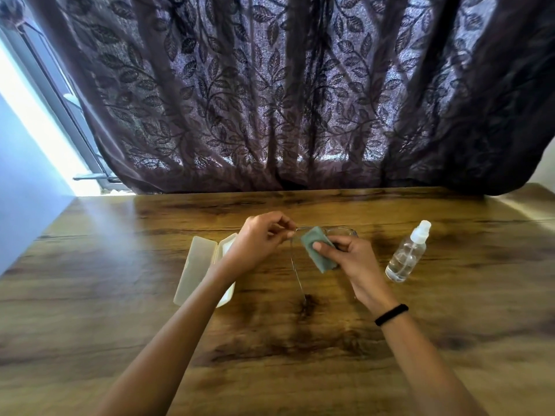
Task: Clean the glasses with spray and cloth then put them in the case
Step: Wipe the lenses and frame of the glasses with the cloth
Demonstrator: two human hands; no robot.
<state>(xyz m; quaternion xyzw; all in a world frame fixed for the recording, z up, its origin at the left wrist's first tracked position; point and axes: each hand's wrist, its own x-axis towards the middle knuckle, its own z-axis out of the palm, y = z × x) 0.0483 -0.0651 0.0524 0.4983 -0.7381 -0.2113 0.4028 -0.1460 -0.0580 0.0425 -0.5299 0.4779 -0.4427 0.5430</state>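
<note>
- Head view: the left hand (258,238) pinches the thin-framed glasses (342,230) at the hinge end, fingers curled. One temple arm dangles down towards the tabletop (120,295).
- The right hand (354,256) grips the grey-green cloth (319,250), thumb pressed on top, with the cloth folded over a lens. This looks like the wiping step.
- The glasses are held just right of the open white case (198,268), above the wood.
- The case lies partly under the left forearm, its long axis running away from the person. The glasses' front runs crosswise to that, so they will likely need a turn going in. The left hand is the nearer one.
- The clear spray bottle (407,253) stands upright, well right of the case, beyond both hands.
</note>
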